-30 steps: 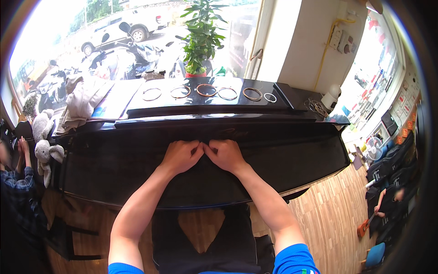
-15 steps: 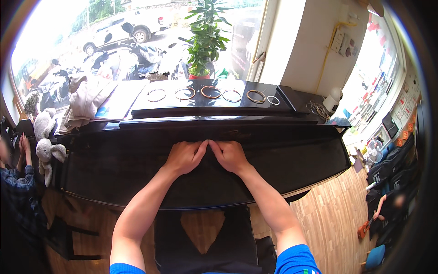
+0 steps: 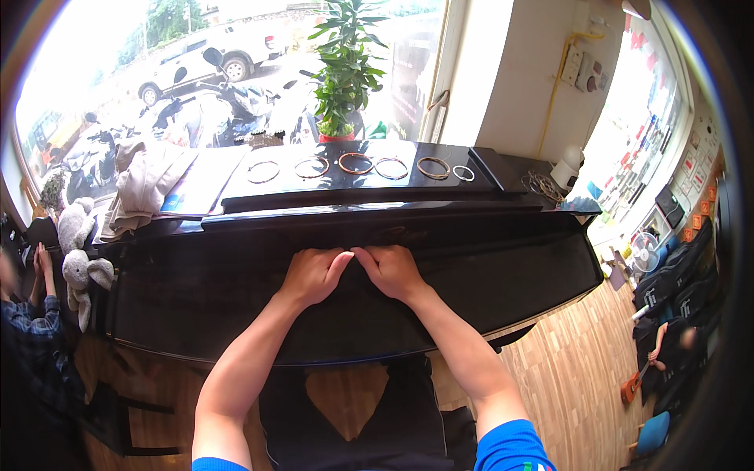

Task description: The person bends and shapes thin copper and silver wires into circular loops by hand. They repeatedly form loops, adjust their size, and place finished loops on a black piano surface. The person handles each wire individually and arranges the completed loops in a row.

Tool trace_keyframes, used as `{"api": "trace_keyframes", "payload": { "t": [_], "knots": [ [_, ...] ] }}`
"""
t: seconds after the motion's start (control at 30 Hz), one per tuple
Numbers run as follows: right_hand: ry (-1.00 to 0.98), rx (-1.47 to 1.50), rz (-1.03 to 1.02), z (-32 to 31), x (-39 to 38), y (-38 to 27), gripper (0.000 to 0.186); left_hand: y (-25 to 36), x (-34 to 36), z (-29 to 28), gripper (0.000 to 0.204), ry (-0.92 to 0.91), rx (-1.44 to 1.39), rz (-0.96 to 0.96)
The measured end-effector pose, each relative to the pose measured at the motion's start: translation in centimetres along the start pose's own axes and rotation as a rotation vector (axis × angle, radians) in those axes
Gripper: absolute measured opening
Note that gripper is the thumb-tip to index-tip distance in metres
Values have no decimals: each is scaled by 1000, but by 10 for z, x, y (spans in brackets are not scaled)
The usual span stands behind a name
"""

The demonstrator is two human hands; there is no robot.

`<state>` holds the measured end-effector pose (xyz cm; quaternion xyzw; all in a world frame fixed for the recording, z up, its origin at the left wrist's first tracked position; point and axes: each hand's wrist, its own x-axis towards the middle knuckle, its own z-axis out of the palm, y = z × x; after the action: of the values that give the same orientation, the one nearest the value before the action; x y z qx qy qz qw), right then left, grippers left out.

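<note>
My left hand (image 3: 316,275) and my right hand (image 3: 387,272) are both closed, over the front of a black piano (image 3: 188,290). Their thumbs point at each other, with a small gap between the tips. The other fingers curl away from view, so whatever they hold, if anything, is hidden. On the piano's top, beyond the hands, several thin coiled strings lie in a row. Among them are a copper-coloured coil (image 3: 356,173), a thicker brownish coil (image 3: 433,177) and a small pale coil (image 3: 472,173).
A grey cloth (image 3: 149,184) and papers (image 3: 206,179) cover the top's left end, with grey plush toys (image 3: 79,271) beside it. A potted plant (image 3: 338,86) stands behind. Tangled cable (image 3: 542,187) lies at right. People sit at both sides, the right one by a small guitar (image 3: 631,387).
My thumb tips, touching before, have come slightly apart. Both hands stay at nearly the same place over the piano, and the view has shifted a little.
</note>
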<state>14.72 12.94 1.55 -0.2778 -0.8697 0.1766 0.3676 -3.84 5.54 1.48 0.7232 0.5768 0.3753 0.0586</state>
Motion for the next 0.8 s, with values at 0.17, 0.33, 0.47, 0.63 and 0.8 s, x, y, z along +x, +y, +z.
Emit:
{"api": "trace_keyframes", "payload": {
  "t": [0.17, 0.33, 0.47, 0.63, 0.8],
  "knots": [
    [15, 10, -21, 2, -2, 5, 30, 6, 1, -1, 46, 36, 5, 3],
    [16, 17, -23, 2, 0, 2, 31, 2, 0, 1, 48, 54, 2, 0],
    [4, -5, 10, 3, -1, 5, 35, 7, 1, 0, 47, 38, 40, -22],
    [22, -3, 4, 1, -1, 3, 35, 6, 1, 0, 47, 52, 6, 9],
    [22, 16, 0, 4, -2, 4, 35, 0, 1, 3, 45, 57, -9, 11]
  ]
}}
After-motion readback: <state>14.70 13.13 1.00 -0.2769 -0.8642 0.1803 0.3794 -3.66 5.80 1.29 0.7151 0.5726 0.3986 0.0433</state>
